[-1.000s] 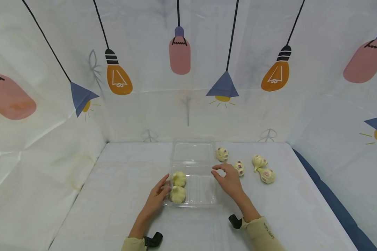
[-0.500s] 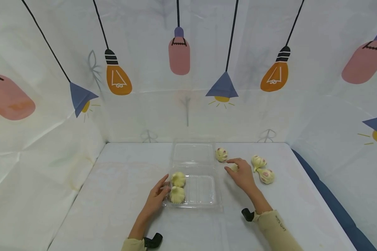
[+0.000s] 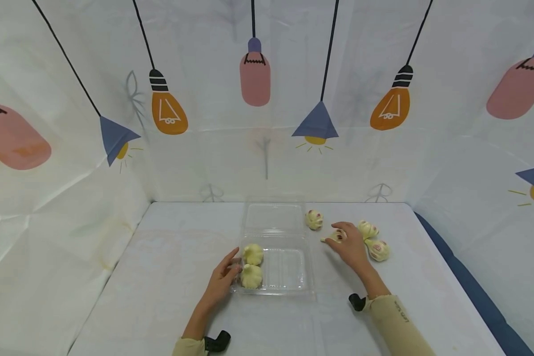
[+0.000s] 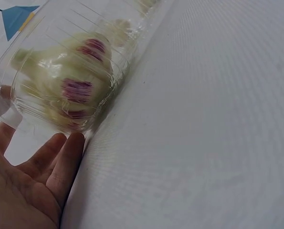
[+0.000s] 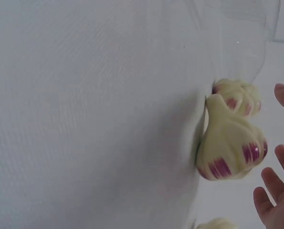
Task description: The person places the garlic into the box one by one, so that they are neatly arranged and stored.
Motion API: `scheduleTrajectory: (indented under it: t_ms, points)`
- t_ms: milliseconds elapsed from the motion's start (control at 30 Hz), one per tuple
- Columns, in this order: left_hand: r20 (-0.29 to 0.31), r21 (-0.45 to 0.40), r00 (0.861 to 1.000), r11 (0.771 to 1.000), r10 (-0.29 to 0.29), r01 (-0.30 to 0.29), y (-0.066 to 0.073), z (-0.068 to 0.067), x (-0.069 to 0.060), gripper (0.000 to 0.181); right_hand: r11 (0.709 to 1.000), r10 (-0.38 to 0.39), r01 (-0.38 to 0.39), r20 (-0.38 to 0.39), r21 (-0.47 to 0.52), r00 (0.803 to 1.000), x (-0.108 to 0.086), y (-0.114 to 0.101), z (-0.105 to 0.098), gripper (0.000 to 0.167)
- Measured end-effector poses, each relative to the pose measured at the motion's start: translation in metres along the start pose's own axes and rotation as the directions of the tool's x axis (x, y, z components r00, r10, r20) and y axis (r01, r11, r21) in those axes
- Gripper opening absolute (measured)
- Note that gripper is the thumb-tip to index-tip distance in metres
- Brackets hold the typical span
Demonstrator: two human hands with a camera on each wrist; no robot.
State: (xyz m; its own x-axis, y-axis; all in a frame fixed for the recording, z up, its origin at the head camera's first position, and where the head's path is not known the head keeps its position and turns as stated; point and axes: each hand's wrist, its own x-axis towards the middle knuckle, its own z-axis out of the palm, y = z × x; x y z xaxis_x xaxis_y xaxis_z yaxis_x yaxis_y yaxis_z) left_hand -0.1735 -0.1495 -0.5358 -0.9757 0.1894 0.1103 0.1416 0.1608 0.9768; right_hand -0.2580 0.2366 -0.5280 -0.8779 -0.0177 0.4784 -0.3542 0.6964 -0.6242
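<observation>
A clear plastic clamshell box (image 3: 285, 269) lies opened on the table, its lid (image 3: 273, 217) folded back. Two garlic bulbs, a rear one (image 3: 253, 254) and a front one (image 3: 251, 277), sit along its left side. My left hand (image 3: 221, 282) rests against that side; the left wrist view has its extended fingers (image 4: 68, 162) touching the wall beside a purple-streaked bulb (image 4: 77, 71). My right hand (image 3: 351, 245) hovers at a loose garlic bulb (image 3: 339, 234), thumb and fingers spread around it. A gap shows between that bulb (image 5: 232, 143) and the fingers (image 5: 275, 183) in the right wrist view.
Another loose garlic bulb (image 3: 314, 219) lies by the lid's right edge. Two more, a rear bulb (image 3: 368, 228) and a front bulb (image 3: 378, 250), lie together to the right of my right hand. A white patterned sheet (image 3: 267, 163) rises behind the table.
My right hand has moved right, from the box's right edge to the loose garlic bulb beyond it. The left hand and the box have stayed put.
</observation>
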Motion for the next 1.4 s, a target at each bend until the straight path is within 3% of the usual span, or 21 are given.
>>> scheduleTrajectory:
  t_ms: [367,767,900,1100,1400]
  points:
    - [-0.01,0.006,1.0,1.0,-0.022,0.022,-0.001,0.001,0.001,0.048,0.997,0.057,-0.059,0.033,0.047,0.998,-0.002,0.018,0.003,0.057]
    - [-0.011,-0.005,1.0,1.0,-0.012,0.012,0.001,0.001,0.0,0.047,0.994,0.103,-0.105,0.088,0.018,0.991,-0.002,0.033,0.009,0.064]
    - [-0.01,-0.002,1.0,1.0,-0.01,0.01,-0.009,0.0,0.003,0.047,0.989,0.133,-0.138,0.115,0.042,0.984,-0.001,0.035,0.011,0.065]
    - [-0.049,-0.013,0.999,1.0,-0.009,0.008,-0.035,0.002,0.009,0.048,0.969,0.211,-0.227,0.159,0.094,0.965,0.0,0.034,0.009,0.065]
    - [-0.059,-0.005,0.998,1.0,-0.005,0.005,-0.038,0.003,0.008,0.047,0.925,0.326,-0.357,0.213,0.127,0.921,-0.001,0.032,0.003,0.064]
